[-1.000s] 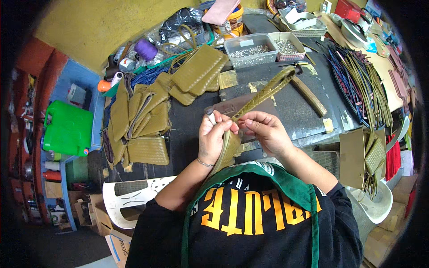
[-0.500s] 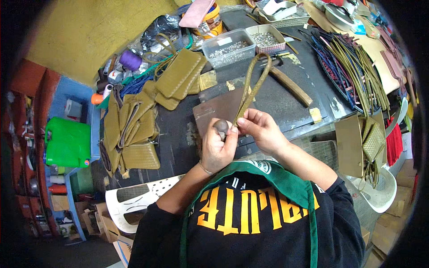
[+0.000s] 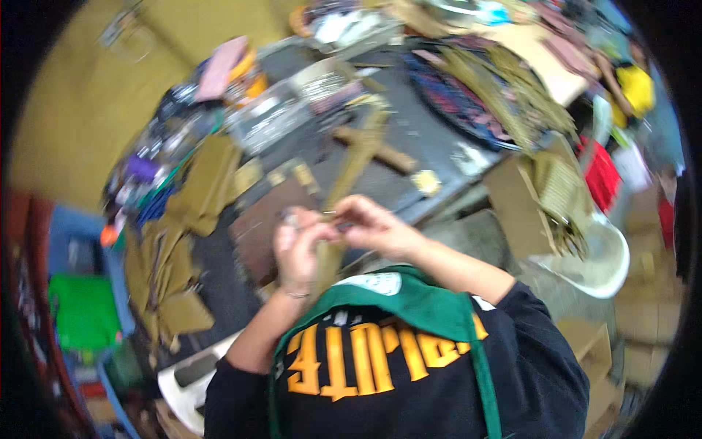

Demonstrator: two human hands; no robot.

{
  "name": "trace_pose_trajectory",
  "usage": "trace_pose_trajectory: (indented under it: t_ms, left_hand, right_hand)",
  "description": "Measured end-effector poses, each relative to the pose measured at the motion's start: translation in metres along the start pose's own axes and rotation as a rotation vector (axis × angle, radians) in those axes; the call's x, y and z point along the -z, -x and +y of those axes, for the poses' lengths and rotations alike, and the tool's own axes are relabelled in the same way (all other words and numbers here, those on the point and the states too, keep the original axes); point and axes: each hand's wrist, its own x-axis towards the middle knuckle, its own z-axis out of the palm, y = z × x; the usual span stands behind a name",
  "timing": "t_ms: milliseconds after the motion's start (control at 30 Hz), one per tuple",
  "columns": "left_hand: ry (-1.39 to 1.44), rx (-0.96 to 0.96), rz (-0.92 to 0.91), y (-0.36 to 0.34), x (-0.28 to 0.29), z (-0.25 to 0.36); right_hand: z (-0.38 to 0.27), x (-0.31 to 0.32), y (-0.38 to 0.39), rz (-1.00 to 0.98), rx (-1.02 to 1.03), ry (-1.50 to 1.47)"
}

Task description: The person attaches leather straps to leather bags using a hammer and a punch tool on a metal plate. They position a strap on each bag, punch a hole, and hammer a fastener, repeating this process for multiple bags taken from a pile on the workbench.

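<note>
My left hand is closed, its thumb pressed toward my right hand. A greyish rounded tool end shows at its fingers; blur hides its kind. My right hand is pinched shut right beside it. Between the fingertips runs a looped olive leather strap, reaching away over the table. A small dark bit shows where the fingers meet, too smeared to name. Under the strap's far part lies a hammer with a wooden handle. Left of my hands is a brown flat board.
Olive woven leather pouches pile up at the left. Clear plastic bins of small metal pieces stand at the back. A round tray of straps lies at the far right. A white chair stands at the right.
The whole view has swung, so the table's things sit further left and are blurred. My hands stay together on the strap. A person in yellow now shows at the far right.
</note>
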Motion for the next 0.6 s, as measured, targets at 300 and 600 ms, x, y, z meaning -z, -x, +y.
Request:
trace_pose_trajectory:
  t_ms: [300,600]
  left_hand:
    - [-0.671,-0.306,-0.611,-0.037,-0.077,-0.006]
    - [-0.123,0.034,-0.226,-0.109,-0.01,0.004]
  right_hand:
    - [-0.046,0.016,0.061,0.114,-0.173,1.067]
    - [-0.107,0.044,0.199,1.097,0.307,1.018]
